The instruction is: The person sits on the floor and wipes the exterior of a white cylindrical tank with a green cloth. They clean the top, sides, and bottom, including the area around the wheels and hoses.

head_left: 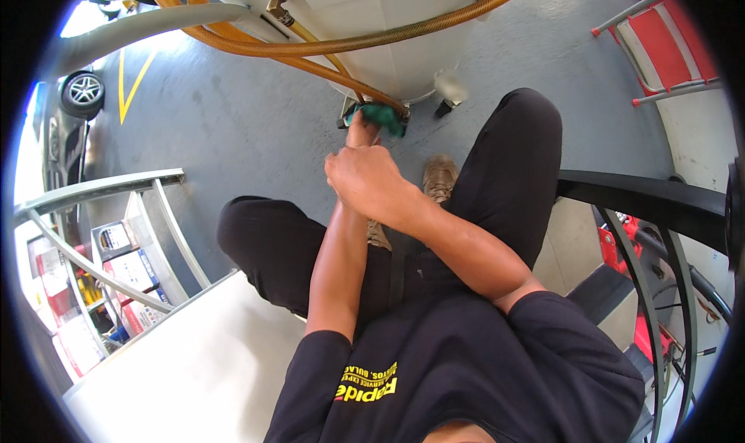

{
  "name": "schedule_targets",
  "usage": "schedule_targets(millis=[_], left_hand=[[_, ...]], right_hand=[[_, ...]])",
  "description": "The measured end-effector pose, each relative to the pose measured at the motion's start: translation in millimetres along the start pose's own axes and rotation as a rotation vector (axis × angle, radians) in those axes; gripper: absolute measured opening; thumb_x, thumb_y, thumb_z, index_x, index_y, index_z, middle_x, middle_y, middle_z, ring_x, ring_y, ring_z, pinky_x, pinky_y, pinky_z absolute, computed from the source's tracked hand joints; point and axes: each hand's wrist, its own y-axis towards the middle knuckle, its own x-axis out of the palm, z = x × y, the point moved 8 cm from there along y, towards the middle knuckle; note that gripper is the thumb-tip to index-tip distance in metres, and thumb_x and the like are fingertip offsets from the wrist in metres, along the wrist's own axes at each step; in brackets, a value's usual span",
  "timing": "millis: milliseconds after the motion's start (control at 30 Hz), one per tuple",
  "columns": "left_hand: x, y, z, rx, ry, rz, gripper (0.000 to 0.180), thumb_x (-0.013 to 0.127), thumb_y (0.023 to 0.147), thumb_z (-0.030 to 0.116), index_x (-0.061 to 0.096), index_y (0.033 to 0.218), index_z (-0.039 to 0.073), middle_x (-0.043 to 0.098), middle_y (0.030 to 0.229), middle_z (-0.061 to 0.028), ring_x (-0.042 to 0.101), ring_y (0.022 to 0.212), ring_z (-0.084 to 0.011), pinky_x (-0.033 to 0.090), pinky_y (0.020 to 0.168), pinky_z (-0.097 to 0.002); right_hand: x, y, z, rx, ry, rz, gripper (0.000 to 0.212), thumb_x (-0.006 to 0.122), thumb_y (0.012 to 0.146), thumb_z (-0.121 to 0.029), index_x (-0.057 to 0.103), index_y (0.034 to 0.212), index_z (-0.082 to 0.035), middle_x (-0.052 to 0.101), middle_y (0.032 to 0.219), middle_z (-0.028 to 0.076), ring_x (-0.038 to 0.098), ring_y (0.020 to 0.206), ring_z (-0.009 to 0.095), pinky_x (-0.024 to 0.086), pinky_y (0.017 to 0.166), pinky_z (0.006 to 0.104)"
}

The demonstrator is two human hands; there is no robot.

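Observation:
My left hand [362,130] reaches forward between my knees. Its fingers are at a crumpled green cloth [382,118], slightly smeared, and seem closed on it; part of the grip is hidden. Across my left wrist lies my right hand [365,173], its fingers curled around the wrist. Just beyond the cloth stands the base of a large white tank-like body [388,74]. An amber hose [372,41] loops across the front of that body, and a thinner amber hose [334,73] runs down toward the cloth.
A caster [448,101] supports the white body. A grey metal frame [167,218] with boxes behind it stands left, a black railing [644,191] right. A red folding chair or ladder [660,47] is at far right, a car wheel [83,92] at far left.

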Motion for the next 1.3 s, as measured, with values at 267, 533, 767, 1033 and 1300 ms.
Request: schedule_targets(millis=[267,533,767,1033,1300], left_hand=[[26,13,1,0.159,0.394,0.115,0.053,0.042,0.108,0.032,0.044,0.158,0.015,0.055,0.155,-0.0026,0.047,0.142,-0.0146,0.034,0.113,-0.0363],[77,-62,73,0.656,1.614,0.174,0.036,0.043,0.108,0.017,0.051,0.141,0.005,0.072,0.116,-0.019,0.069,0.102,-0.0283,0.052,0.091,-0.0399],[11,-12,39,0.377,0.994,0.355,0.045,0.045,0.108,0.03,0.052,0.144,0.005,0.071,0.12,-0.0191,0.066,0.106,-0.0299,0.05,0.096,-0.0405],[47,-19,19,-0.169,1.039,0.442,0.058,0.046,0.107,0.045,0.053,0.148,0.004,0.069,0.125,-0.0193,0.062,0.111,-0.0318,0.048,0.102,-0.0413],[-32,58,-38,-0.192,0.02,0.435,0.054,0.051,0.102,0.053,0.064,0.135,0.012,0.07,0.13,-0.0113,0.063,0.119,-0.0242,0.048,0.101,-0.0369]], right_hand=[[2,-13,-2,-0.08,-0.063,0.089,0.011,0.074,0.076,-0.012,0.078,0.084,-0.006,0.078,0.082,0.015,0.08,0.077,0.03,0.06,0.061,0.0418],[-10,-19,9,-0.047,-0.072,0.152,0.01,0.075,0.074,-0.012,0.076,0.081,-0.005,0.077,0.079,0.015,0.079,0.074,0.028,0.06,0.06,0.0426],[-10,-18,4,-0.058,-0.058,0.162,0.012,0.074,0.074,-0.012,0.077,0.082,-0.003,0.077,0.079,0.017,0.079,0.075,0.031,0.063,0.064,0.0441],[-7,-22,19,-0.036,-0.013,0.128,0.012,0.073,0.077,-0.012,0.077,0.083,-0.004,0.077,0.082,0.017,0.079,0.078,0.032,0.063,0.066,0.0445],[-3,-21,5,-0.124,-0.012,0.141,0.011,0.071,0.077,-0.012,0.076,0.082,-0.004,0.077,0.081,0.018,0.079,0.075,0.032,0.062,0.067,0.0445]])
